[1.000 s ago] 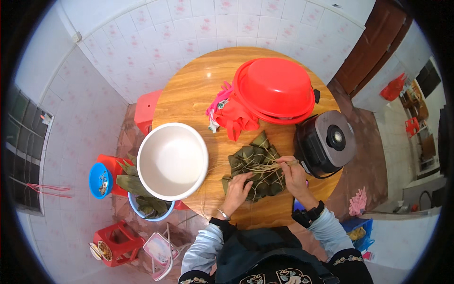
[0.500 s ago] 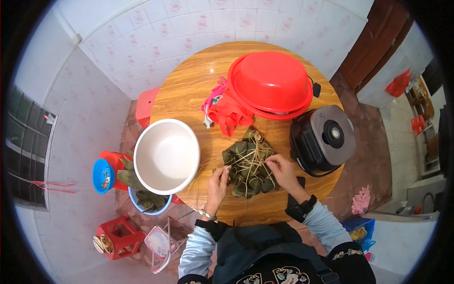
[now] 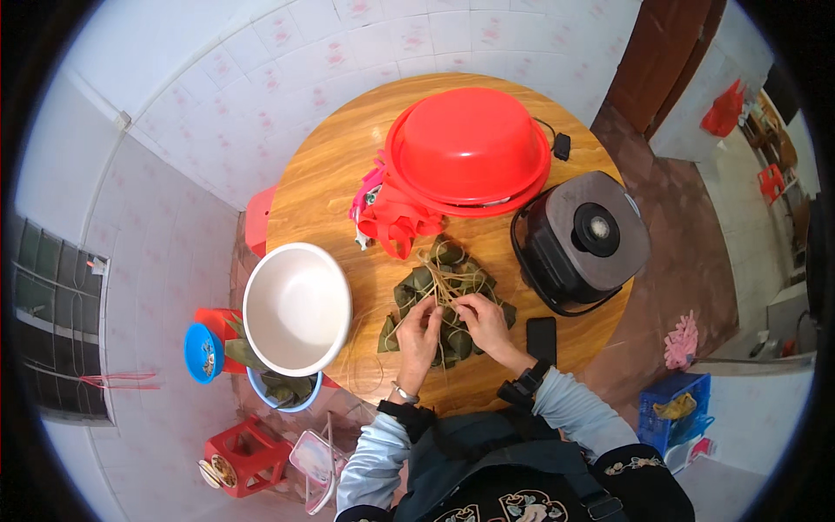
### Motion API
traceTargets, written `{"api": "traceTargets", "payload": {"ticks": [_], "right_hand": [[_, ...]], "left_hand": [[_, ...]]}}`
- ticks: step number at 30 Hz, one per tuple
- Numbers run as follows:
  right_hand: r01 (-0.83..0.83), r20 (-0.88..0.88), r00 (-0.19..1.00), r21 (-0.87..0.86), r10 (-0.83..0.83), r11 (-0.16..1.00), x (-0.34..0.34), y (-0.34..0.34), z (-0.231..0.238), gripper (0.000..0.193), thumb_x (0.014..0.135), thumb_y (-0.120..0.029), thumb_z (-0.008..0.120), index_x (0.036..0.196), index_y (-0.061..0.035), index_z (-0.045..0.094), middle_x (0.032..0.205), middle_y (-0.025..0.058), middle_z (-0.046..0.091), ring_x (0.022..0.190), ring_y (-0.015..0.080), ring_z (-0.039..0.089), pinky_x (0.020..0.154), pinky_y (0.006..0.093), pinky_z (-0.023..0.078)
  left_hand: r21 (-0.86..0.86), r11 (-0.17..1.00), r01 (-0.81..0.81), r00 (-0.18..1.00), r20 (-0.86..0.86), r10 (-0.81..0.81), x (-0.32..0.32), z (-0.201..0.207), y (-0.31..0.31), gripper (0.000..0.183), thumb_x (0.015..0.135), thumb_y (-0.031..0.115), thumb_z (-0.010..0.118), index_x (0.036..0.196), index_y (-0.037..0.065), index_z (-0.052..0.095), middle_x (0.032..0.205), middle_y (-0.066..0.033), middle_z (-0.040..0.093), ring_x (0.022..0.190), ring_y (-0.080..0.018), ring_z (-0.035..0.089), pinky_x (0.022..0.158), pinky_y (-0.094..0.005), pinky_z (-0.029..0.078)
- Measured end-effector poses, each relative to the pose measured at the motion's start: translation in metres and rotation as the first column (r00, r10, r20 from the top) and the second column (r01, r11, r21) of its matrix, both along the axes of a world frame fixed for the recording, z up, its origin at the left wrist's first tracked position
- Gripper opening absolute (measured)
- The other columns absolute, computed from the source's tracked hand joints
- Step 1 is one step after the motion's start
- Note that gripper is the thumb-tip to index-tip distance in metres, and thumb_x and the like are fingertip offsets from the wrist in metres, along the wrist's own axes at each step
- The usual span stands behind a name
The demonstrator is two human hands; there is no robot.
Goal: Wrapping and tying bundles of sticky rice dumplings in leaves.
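Observation:
A bundle of leaf-wrapped rice dumplings (image 3: 470, 278), dark green and tied with pale straw strings (image 3: 445, 285), lies on the round wooden table. Over the middle of the bundle my hands are close together, fingertips almost meeting. My left hand (image 3: 419, 335) pinches the strings. From the other side my right hand (image 3: 485, 324) is closed on strings too, thumb and forefinger together. One dumpling sits just left of my left hand, and its string trails toward the white basin (image 3: 341, 296). Parts of the bundle are hidden under my hands.
A black rice cooker (image 3: 600, 278) stands right of the bundle, with a black phone (image 3: 541, 340) nearer me. Behind are a red basin (image 3: 474, 130), upside down, and a red cloth bag (image 3: 400, 222). Left of the table, a blue-rimmed basin (image 3: 300, 404) holds leaves.
My hands have come together over the bundle, from wider apart at its sides, still closed on strings. The whole view has shifted and turned slightly.

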State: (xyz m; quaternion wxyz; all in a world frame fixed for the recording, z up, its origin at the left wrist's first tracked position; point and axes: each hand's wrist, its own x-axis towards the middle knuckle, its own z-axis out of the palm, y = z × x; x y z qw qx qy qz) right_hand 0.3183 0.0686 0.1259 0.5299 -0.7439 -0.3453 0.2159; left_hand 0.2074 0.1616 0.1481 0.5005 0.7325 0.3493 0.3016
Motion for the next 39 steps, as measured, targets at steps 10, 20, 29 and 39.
{"api": "traceTargets", "payload": {"ticks": [10,20,29,39], "right_hand": [[-0.077,0.198,0.977,-0.008,0.077,0.997,0.019,-0.009,0.044,0.011,0.085,-0.009,0.058,0.092,-0.0028,0.064,0.081,0.0098,0.059,0.072,0.0245,0.059,0.064,0.0335,0.045],[-0.110,0.163,0.980,-0.041,0.116,0.993,0.010,0.000,0.026,0.014,0.086,-0.016,0.057,0.094,-0.0042,0.061,0.086,0.0101,0.061,0.076,0.0292,0.060,0.066,0.0361,0.047],[-0.048,0.041,0.998,-0.010,0.048,0.999,-0.001,0.026,0.019,0.021,0.083,-0.022,0.063,0.091,-0.0027,0.060,0.079,0.0112,0.060,0.067,0.0254,0.060,0.059,0.0356,0.046],[-0.054,0.006,0.998,-0.051,0.055,0.997,-0.001,0.018,0.016,0.020,0.087,-0.020,0.058,0.093,-0.0009,0.056,0.076,0.0114,0.063,0.068,0.0251,0.063,0.059,0.0346,0.048]], "left_hand": [[-0.373,0.920,0.121,0.987,0.143,-0.072,-0.007,-0.013,0.019,0.020,0.093,0.017,0.054,0.094,-0.001,0.062,0.080,0.0004,0.060,0.074,-0.0064,0.052,0.069,-0.0195,0.041],[-0.409,0.904,0.126,0.988,0.138,-0.075,-0.012,-0.007,0.023,0.016,0.092,0.012,0.056,0.099,-0.001,0.062,0.079,0.0023,0.058,0.072,-0.0051,0.050,0.066,-0.0186,0.041],[-0.339,0.922,0.187,0.982,0.080,-0.169,-0.008,-0.016,0.026,0.010,0.090,0.009,0.057,0.093,-0.001,0.060,0.081,0.0019,0.058,0.075,-0.0052,0.050,0.069,-0.0199,0.043],[-0.390,0.912,0.130,0.984,0.164,-0.070,-0.016,-0.026,0.028,0.013,0.090,0.010,0.057,0.096,-0.001,0.061,0.083,-0.0017,0.065,0.074,-0.0056,0.056,0.069,-0.0193,0.046]]}}
